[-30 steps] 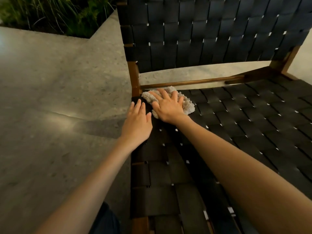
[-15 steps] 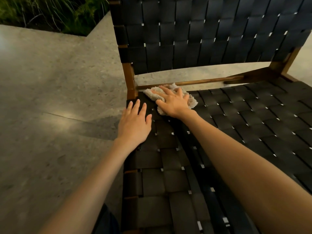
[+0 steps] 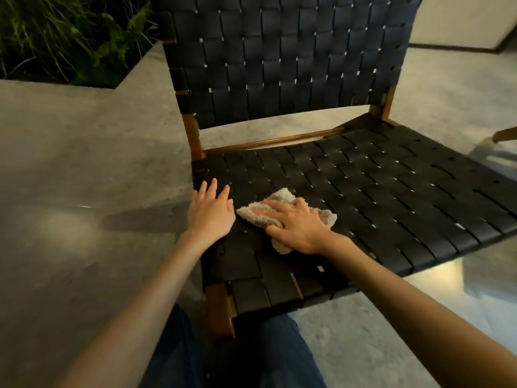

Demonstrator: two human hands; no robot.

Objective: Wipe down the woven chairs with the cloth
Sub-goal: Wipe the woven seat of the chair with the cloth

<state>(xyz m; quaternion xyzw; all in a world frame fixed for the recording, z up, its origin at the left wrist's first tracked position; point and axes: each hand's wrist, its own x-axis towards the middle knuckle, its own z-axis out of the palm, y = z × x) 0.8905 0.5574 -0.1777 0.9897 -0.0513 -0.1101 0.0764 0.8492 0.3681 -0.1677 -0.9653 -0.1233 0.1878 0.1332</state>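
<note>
1. Head view, layout. One woven chair fills the view. Its seat (image 3: 377,197) of dark straps runs from centre out to 3 o'clock, and its backrest (image 3: 279,65) stands at 12. Plants (image 3: 70,37) are at 11 o'clock, and the stone floor (image 3: 70,177) is at 9.
2. The cloth (image 3: 279,196), pale and fluffy, lies bunched on the seat's near left part, about dead centre of the view.
3. The right hand (image 3: 296,225) lies on top of the cloth. Its grip is wide: palm and fingers press down and do not close round the cloth, and the thumb lies along the near edge.
4. The left hand (image 3: 211,214) is just beside the cloth at its 9 o'clock. Its grip is also wide and holds nothing. The fingers lie straight on the seat's left edge, likely bracing.
5. Risks, as judged:
   - The cloth is only pinned, so a fast stroke could leave it behind or roll it up.
   - The fluffy pile may catch in the gaps between straps.
   - The bunched cloth covers a narrow swath, so strips could be missed.
   - The far right of the seat, the backrest and the wooden frame (image 3: 279,140) probably remain to do, and the reach could shift the chair.
</note>
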